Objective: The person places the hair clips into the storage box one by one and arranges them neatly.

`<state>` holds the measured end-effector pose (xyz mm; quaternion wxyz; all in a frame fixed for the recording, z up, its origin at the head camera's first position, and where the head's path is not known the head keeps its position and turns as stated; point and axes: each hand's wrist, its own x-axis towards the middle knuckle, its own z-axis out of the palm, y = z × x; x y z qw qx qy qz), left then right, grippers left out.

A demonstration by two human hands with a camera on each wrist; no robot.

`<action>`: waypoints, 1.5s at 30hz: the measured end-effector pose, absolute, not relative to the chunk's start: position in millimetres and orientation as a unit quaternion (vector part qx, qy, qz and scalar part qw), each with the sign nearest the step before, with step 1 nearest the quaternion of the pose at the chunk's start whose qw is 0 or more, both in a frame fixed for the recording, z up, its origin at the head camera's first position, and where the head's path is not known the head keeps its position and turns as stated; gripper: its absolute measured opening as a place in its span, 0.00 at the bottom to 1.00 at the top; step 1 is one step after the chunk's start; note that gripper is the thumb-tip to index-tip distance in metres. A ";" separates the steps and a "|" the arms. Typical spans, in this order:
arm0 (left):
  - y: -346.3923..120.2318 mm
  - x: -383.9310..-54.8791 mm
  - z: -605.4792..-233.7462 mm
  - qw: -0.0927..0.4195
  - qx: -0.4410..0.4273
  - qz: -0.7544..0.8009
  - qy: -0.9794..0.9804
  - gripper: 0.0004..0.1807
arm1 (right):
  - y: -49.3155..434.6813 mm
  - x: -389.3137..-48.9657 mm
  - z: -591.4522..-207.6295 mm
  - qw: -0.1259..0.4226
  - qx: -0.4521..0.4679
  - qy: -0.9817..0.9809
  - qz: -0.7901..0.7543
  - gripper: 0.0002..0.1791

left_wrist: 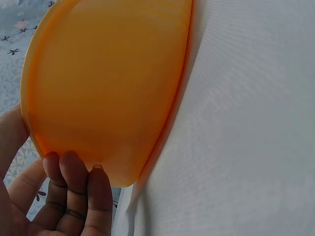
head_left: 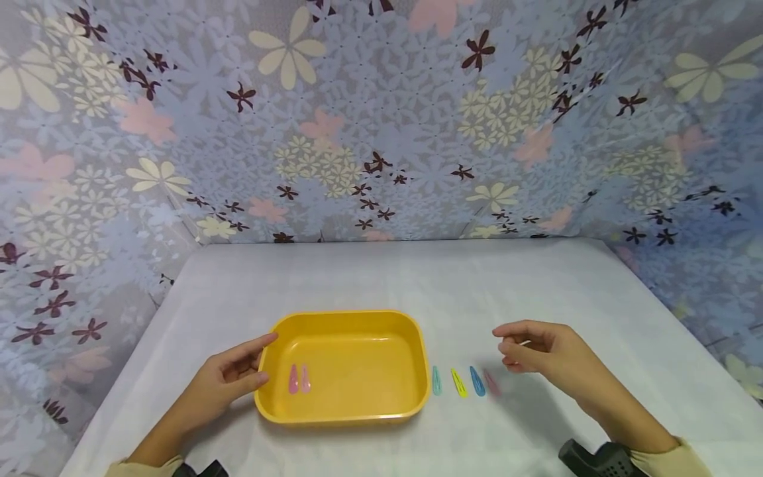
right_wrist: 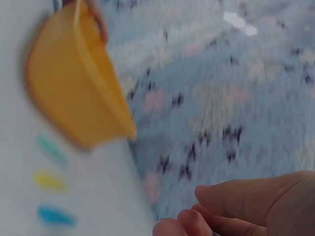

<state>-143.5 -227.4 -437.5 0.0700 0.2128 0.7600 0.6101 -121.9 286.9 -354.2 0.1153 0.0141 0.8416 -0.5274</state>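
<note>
Clips (right_wrist: 50, 181) blur in right wrist view.

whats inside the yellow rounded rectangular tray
Two pink teardrop-shaped hair clips lie side by side near the left end of the tray; nothing else shows inside. What lies directly under the clips is covered, as is the white tabletop beneath the tray.

My right grip (head_left: 545, 348) casts a soft shadow (head_left: 539, 411) on the worktop (head_left: 393, 275). Left wrist view: dim; right: blurred.
</note>
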 end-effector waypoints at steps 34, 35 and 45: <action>-225.2 -146.8 -435.4 0.065 0.203 0.597 0.773 0.28 | 283.2 -112.8 -417.5 0.037 0.010 0.950 -0.309 0.14; -225.9 -145.9 -435.3 0.066 0.201 0.598 0.773 0.28 | 282.1 -113.0 -418.1 0.035 0.007 0.951 -0.308 0.13; -227.4 -144.3 -437.7 0.061 0.199 0.592 0.779 0.28 | 277.4 -114.3 -418.4 0.027 -0.007 0.956 -0.291 0.10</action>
